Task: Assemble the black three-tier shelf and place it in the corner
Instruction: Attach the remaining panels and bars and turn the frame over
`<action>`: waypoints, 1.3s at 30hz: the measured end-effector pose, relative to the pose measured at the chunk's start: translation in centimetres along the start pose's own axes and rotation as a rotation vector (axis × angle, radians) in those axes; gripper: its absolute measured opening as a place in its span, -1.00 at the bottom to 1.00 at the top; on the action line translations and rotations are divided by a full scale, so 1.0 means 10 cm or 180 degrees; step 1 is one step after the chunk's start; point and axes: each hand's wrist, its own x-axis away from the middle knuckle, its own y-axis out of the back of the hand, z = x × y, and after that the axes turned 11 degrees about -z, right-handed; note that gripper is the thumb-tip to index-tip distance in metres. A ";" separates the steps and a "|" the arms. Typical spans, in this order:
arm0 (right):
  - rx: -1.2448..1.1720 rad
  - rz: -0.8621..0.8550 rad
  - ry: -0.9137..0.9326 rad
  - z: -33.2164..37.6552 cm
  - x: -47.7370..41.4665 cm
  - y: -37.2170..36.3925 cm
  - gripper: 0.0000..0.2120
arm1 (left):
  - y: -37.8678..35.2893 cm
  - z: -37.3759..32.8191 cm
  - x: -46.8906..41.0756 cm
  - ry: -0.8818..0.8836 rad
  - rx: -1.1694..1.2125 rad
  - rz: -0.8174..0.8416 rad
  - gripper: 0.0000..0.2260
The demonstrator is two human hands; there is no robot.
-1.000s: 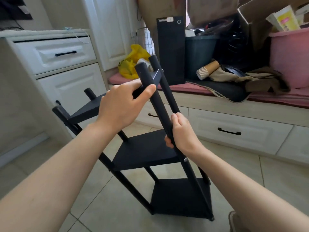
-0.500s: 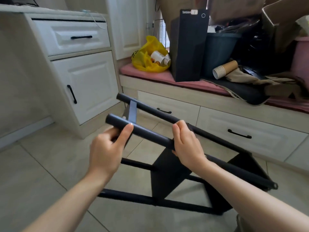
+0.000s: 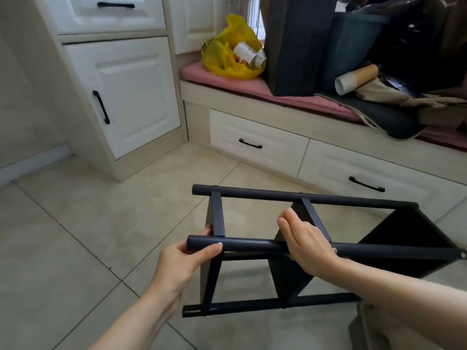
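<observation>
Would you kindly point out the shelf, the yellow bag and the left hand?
shelf (image 3: 257, 195): head view, far pole.
yellow bag (image 3: 237, 31): head view, top fold.
left hand (image 3: 182, 262): head view, back of hand.

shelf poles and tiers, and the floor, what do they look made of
Poles: likely metal tube with a matte black coat; round, slim, softly sheened. Tiers: thin flat black board, laminated wood or sheet metal, cannot tell which. Floor: glazed beige tile, by its grout lines and faint reflections.

Yellow plastic bag (image 3: 228, 58) on pink cushion (image 3: 252, 83), paper cup stack (image 3: 356, 79), white cabinet door (image 3: 126, 94), tiled floor (image 3: 88, 236)
</observation>
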 end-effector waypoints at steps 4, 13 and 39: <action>0.0056 0.0189 -0.0005 -0.08 0.12 -0.11 -0.65 | 0.09 0.19 0.06 -0.0199 -0.0420 -0.0025 -0.48; 0.0095 0.0461 0.0045 -0.21 0.30 -0.27 -0.55 | 0.19 0.45 0.14 -0.0444 -0.0884 0.0070 -0.60; -0.0079 0.0492 0.0691 0.25 -0.70 -0.78 -0.67 | -0.09 0.04 0.07 -0.1340 -0.4835 0.1169 -0.67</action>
